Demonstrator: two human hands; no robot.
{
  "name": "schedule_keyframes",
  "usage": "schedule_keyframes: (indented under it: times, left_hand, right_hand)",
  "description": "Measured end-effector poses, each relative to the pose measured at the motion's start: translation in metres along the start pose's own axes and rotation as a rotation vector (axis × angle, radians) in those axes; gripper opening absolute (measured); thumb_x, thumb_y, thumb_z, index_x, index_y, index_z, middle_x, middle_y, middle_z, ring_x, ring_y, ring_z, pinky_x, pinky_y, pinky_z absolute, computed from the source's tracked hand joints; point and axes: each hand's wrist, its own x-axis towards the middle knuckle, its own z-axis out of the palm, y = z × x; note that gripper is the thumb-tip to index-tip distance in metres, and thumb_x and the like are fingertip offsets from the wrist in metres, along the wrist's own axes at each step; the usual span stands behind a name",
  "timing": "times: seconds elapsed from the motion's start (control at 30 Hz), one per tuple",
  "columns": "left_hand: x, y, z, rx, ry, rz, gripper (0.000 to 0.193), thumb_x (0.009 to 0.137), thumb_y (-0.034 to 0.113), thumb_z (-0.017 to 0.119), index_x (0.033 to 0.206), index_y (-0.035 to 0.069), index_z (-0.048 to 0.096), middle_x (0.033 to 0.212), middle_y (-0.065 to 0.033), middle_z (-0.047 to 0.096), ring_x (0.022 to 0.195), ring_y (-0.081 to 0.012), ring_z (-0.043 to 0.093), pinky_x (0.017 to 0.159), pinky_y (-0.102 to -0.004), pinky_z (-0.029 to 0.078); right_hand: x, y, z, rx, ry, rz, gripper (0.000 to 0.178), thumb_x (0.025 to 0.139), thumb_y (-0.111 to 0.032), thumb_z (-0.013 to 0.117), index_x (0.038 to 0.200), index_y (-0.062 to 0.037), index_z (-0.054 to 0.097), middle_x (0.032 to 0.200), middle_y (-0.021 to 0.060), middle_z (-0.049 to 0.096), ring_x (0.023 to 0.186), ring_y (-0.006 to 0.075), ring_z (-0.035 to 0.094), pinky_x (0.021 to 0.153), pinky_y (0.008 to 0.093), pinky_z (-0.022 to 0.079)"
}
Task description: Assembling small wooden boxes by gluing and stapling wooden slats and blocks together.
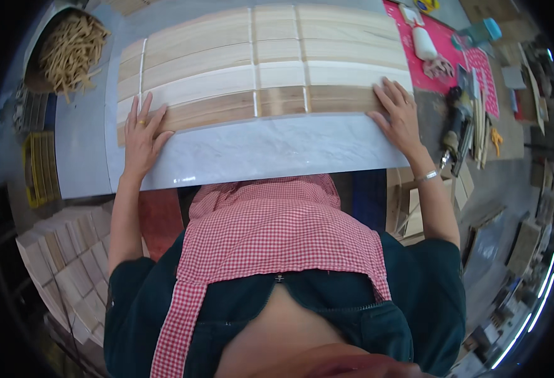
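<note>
Several pale wooden boards (195,79) lie side by side on the table, the nearest one browner than the others. Three white grooves or strips run across them from front to back, one near the left end and two near the middle. My left hand (142,135) rests on the near left corner of the boards, fingers spread and stretched forward. At the near right corner my right hand (398,116) lies with its fingertips on the brown board, fingers apart. Neither hand grips anything.
A tub of thin wood strips (72,50) stands at the far left. To the right, a pink mat (420,79) carries a white bottle (423,43); a power tool (456,120) lies nearer. Stacked wood blocks (69,271) stand at lower left, beyond the marble-patterned table edge (251,154).
</note>
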Motion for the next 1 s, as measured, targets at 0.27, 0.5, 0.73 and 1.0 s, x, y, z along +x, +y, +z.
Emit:
schedule_keyframes:
  times: [0.27,0.5,0.73,1.0]
  left_hand:
    - [0.023,-0.016,0.023,0.12,-0.017,-0.023,0.059,0.096,0.037,0.063,0.151,0.021,0.05,0.167,-0.0063,0.029,0.155,-0.0354,0.018,0.118,-0.0521,0.027]
    - [0.01,-0.007,-0.001,0.124,-0.143,0.012,0.068,0.091,0.035,0.068,0.154,0.018,0.046,0.167,-0.0069,0.028,0.154,-0.0378,0.02,0.118,-0.0516,0.028]
    - [-0.025,-0.073,-0.052,-0.055,-0.226,-0.07,0.053,0.086,0.02,0.067,0.138,0.011,0.06,0.14,-0.0104,0.057,0.126,-0.0373,0.055,0.102,-0.0427,0.045]
    - [-0.02,-0.007,-0.076,-0.125,-0.243,-0.118,0.015,0.093,0.016,0.056,0.095,0.002,0.062,0.093,-0.0125,0.065,0.088,-0.0339,0.059,0.078,-0.0416,0.047]
  right_hand:
    - [0.032,-0.008,0.016,-0.144,0.12,-0.007,0.052,0.097,-0.04,0.061,0.143,-0.0164,0.055,0.15,0.0086,0.051,0.139,0.0312,0.045,0.11,0.043,0.037]
    - [0.007,-0.011,0.018,-0.095,0.129,-0.084,0.044,0.097,-0.036,0.06,0.135,-0.0128,0.057,0.144,0.009,0.054,0.134,0.0327,0.05,0.108,0.0412,0.039]
    - [0.009,0.008,-0.043,-0.037,-0.095,-0.123,0.027,0.081,-0.016,0.076,0.104,-0.0085,0.065,0.108,0.0083,0.064,0.095,0.0281,0.063,0.084,0.0411,0.051]
    - [0.008,0.016,-0.057,-0.006,0.078,0.127,0.021,0.088,-0.023,0.07,0.097,-0.0054,0.064,0.086,0.013,0.069,0.076,0.0372,0.065,0.069,0.0441,0.052]
